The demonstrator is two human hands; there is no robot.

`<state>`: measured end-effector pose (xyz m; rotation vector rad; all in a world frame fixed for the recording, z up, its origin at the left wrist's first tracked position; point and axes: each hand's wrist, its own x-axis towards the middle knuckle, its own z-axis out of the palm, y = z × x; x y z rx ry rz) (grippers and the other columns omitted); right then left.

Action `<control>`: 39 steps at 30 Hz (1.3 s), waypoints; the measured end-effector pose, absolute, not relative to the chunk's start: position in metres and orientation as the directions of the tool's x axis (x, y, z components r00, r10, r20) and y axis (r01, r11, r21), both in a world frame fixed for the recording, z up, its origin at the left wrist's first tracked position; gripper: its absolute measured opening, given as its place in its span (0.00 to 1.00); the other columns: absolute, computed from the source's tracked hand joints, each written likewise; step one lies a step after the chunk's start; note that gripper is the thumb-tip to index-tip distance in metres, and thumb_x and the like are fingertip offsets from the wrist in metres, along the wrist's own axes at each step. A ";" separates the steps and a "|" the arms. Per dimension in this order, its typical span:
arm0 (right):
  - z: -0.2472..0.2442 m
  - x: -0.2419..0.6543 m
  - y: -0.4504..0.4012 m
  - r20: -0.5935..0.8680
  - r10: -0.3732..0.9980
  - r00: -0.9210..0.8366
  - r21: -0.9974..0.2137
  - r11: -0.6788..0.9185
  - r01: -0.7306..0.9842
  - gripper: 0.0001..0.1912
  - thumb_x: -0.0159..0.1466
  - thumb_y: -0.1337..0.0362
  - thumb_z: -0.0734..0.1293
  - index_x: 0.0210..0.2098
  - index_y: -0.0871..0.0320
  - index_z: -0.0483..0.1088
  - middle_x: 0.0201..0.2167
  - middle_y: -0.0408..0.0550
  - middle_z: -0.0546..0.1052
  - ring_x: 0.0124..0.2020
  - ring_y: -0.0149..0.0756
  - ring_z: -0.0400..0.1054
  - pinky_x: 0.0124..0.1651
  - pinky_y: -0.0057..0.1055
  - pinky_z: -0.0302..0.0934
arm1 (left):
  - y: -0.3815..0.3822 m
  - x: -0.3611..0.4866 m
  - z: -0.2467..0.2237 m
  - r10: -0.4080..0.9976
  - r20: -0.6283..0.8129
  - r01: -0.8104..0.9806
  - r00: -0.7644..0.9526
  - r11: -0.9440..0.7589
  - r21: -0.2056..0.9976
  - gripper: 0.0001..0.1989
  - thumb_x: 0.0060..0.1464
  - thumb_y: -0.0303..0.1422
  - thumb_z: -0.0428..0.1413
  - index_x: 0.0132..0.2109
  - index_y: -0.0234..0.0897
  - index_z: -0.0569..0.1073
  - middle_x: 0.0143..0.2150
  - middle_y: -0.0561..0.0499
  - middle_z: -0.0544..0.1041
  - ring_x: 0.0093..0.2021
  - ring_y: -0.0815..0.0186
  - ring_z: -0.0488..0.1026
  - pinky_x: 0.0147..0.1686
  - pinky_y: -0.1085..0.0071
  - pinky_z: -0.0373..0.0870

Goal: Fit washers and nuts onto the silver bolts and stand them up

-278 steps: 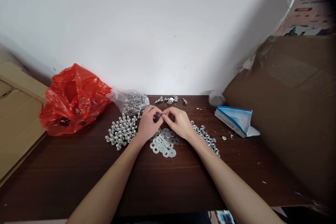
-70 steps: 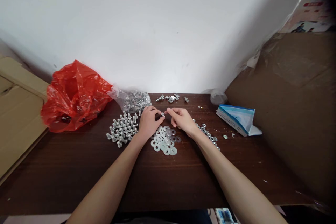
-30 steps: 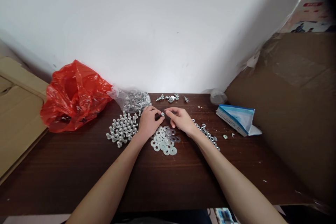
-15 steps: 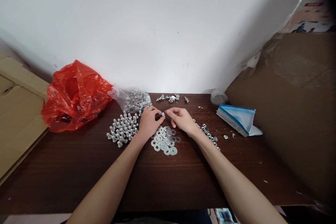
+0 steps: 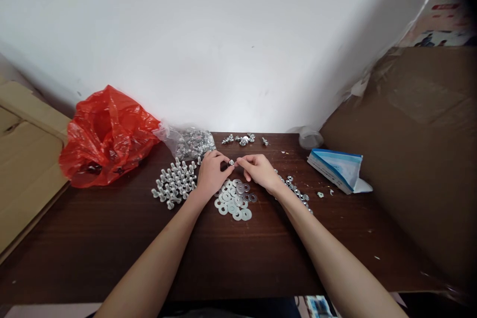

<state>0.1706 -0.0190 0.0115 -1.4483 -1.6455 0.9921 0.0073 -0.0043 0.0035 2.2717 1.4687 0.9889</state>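
Because the dark table (image 5: pixel 130 258) carries several kinds of parts, they lie grouped, presumably for easy reach. The left hand (image 5: pixel 211 174) pinches; the right hand (image 5: pixel 259 171) has thumb and forefinger together, contents unclear. Bolts (image 5: pixel 175 183) stand beside the left hand, washers (image 5: pixel 233 201) lie between the wrists, nuts (image 5: pixel 289 178) beside the right. One metal piece (image 5: pixel 231 162) sits in the left fingertips, apparently steadied there.

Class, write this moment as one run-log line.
left hand: pinching metal part; right hand: close beside it; bolts: left; washers: middle; nuts: right
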 end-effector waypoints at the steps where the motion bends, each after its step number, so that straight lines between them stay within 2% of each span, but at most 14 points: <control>1: 0.012 0.170 -0.019 0.027 0.994 -0.103 -0.897 0.069 0.437 0.19 0.63 0.52 0.60 0.29 0.59 0.73 0.10 0.39 0.65 0.15 0.27 0.56 0.24 0.26 0.52 | -0.004 0.007 0.003 0.879 0.402 0.701 0.256 -0.455 0.549 0.05 0.51 0.33 0.58 0.34 0.36 0.75 0.37 0.48 0.74 0.43 0.59 0.67 0.46 0.60 0.65; 4: 0.016 0.168 -0.021 0.030 0.995 -0.099 -0.889 0.072 0.453 0.17 0.62 0.53 0.60 0.37 0.60 0.73 0.11 0.38 0.66 0.15 0.30 0.59 0.25 0.27 0.55 | -0.004 0.007 0.003 0.878 0.403 0.702 0.257 -0.457 0.547 0.04 0.51 0.32 0.59 0.34 0.37 0.76 0.37 0.48 0.74 0.44 0.59 0.67 0.46 0.60 0.65; 8: 0.018 0.162 -0.025 0.069 0.991 -0.118 -0.812 0.124 0.570 0.16 0.62 0.57 0.61 0.44 0.58 0.72 0.12 0.39 0.69 0.16 0.32 0.61 0.26 0.28 0.55 | -0.003 0.007 0.002 0.877 0.403 0.703 0.261 -0.459 0.543 0.03 0.50 0.31 0.58 0.35 0.37 0.76 0.37 0.48 0.73 0.43 0.59 0.67 0.47 0.60 0.65; 13: 0.018 0.156 -0.029 0.154 0.985 -0.081 -0.711 0.168 0.682 0.11 0.62 0.59 0.62 0.40 0.55 0.73 0.16 0.41 0.71 0.19 0.34 0.64 0.28 0.29 0.55 | -0.003 0.007 0.003 0.871 0.409 0.695 0.270 -0.471 0.544 0.03 0.50 0.27 0.57 0.34 0.37 0.76 0.37 0.49 0.74 0.43 0.60 0.68 0.48 0.60 0.64; 17: 0.016 0.153 -0.030 0.167 0.985 -0.042 -0.712 0.150 0.686 0.11 0.62 0.57 0.62 0.38 0.54 0.73 0.18 0.42 0.72 0.21 0.35 0.64 0.27 0.28 0.53 | -0.005 0.008 0.006 0.865 0.424 0.678 0.269 -0.483 0.555 0.02 0.50 0.27 0.56 0.32 0.37 0.74 0.37 0.49 0.73 0.42 0.62 0.69 0.48 0.60 0.65; 24: 0.013 0.147 -0.031 0.209 0.978 0.000 -0.721 0.154 0.676 0.14 0.61 0.50 0.63 0.35 0.54 0.70 0.18 0.41 0.71 0.20 0.34 0.62 0.26 0.27 0.49 | -0.012 0.009 0.012 0.858 0.437 0.659 0.271 -0.496 0.565 0.04 0.51 0.25 0.54 0.34 0.38 0.69 0.37 0.50 0.72 0.41 0.63 0.69 0.41 0.66 0.67; 32: 0.012 0.144 -0.032 0.183 0.983 0.016 -0.747 0.128 0.653 0.14 0.63 0.52 0.60 0.33 0.54 0.70 0.22 0.44 0.73 0.25 0.37 0.67 0.28 0.28 0.53 | -0.018 0.010 0.014 0.848 0.429 0.660 0.312 -0.518 0.544 0.06 0.54 0.25 0.51 0.36 0.40 0.68 0.36 0.52 0.72 0.38 0.65 0.69 0.40 0.68 0.66; 39: 0.010 0.145 -0.031 0.166 0.986 0.000 -0.744 0.125 0.656 0.16 0.65 0.52 0.58 0.36 0.54 0.71 0.24 0.46 0.75 0.23 0.37 0.67 0.28 0.28 0.53 | -0.012 0.008 0.012 0.869 0.416 0.610 0.268 -0.487 0.624 0.05 0.52 0.24 0.52 0.35 0.39 0.70 0.33 0.53 0.70 0.35 0.66 0.67 0.37 0.70 0.65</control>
